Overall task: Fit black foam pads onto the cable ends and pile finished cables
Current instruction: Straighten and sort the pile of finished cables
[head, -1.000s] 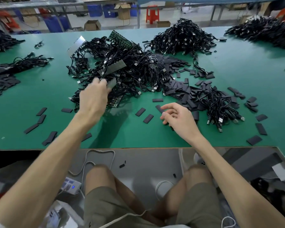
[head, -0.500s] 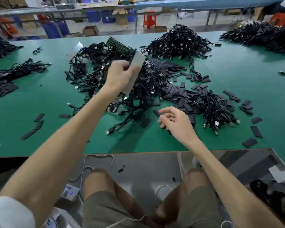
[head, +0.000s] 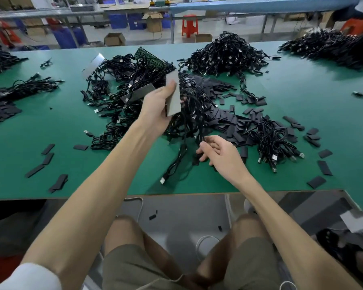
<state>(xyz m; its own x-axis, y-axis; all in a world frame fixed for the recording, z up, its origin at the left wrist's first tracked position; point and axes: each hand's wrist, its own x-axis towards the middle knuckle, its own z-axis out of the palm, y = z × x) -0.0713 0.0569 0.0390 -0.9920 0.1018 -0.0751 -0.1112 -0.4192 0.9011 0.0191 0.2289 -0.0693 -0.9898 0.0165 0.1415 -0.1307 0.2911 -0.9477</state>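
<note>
1. Up off the tangled heap since a second ago: left hand now holds a grey card clear of the green table. Right hand has hardly shifted.
2. Left hand grip: thumb across the near face, fingers behind, clamped on the card's lower half. Card stands near upright.
3. Black cables hang in a bunch from behind the card, trailing toward 6 o'clock. One USB plug lies on the table near its front edge.
4. Right hand sits low at 5 o'clock of the card, fingers loosely curled, thumb and forefinger against the hanging strands. Cannot tell whether they pinch one.
5. Black foam pads: main heap at 3 o'clock of the hanging bunch, touching it. Stray pads lie at 9 o'clock.
6. Small cable bundle lies on the pads, 3 o'clock of my right hand. Large cable pile sits far off at 12 o'clock.
</note>
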